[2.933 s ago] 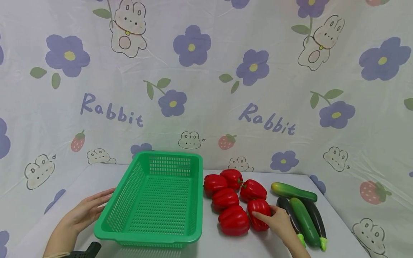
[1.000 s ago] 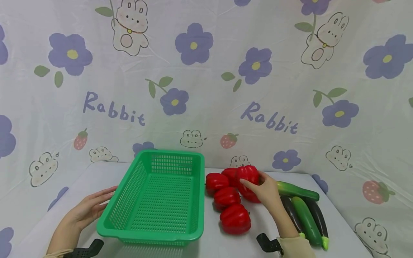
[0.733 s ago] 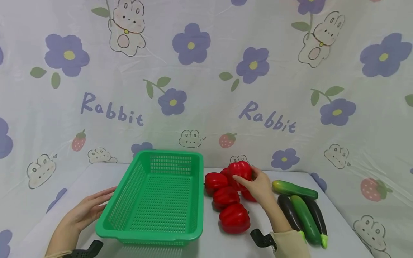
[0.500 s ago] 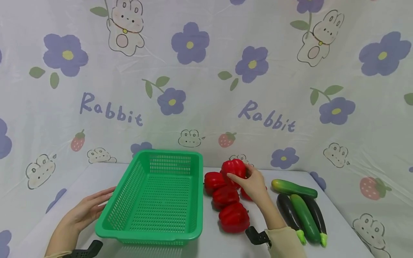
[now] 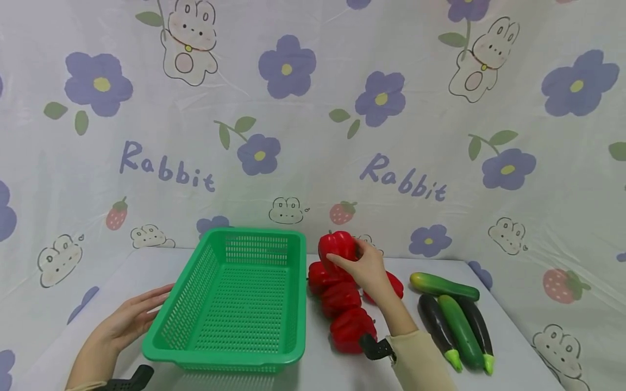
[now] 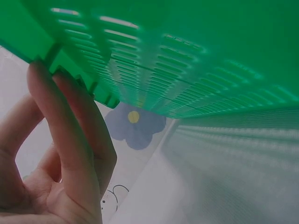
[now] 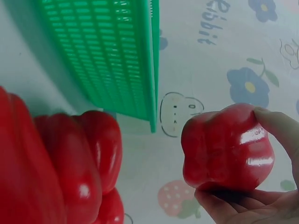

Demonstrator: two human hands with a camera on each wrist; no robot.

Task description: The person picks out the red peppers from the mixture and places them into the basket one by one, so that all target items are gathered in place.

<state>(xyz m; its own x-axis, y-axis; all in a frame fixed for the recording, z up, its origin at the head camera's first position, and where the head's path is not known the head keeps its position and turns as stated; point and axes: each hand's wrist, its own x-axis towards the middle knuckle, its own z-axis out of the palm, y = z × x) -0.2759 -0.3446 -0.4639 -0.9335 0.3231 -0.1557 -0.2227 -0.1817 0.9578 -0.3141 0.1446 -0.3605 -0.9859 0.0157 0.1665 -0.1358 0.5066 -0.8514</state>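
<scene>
My right hand holds a red bell pepper above the other peppers, right of the basket. The right wrist view shows the thumb on one side of this pepper and the fingers on the other. At the left side of the green plastic basket, my left hand has its fingertips against the rim from outside. In the left wrist view, the fingers reach up to the rim's underside. Only the bare slotted floor shows inside the basket.
Several red bell peppers lie on the white table close to the basket's right side. Farther right are a green-yellow cucumber-shaped vegetable, a green one and two dark eggplants. A patterned cloth hangs behind.
My right hand took hold of the pepper nearest the eggplants, raised it and carried it leftward and away over the others. The left hand and basket have stayed in place.
</scene>
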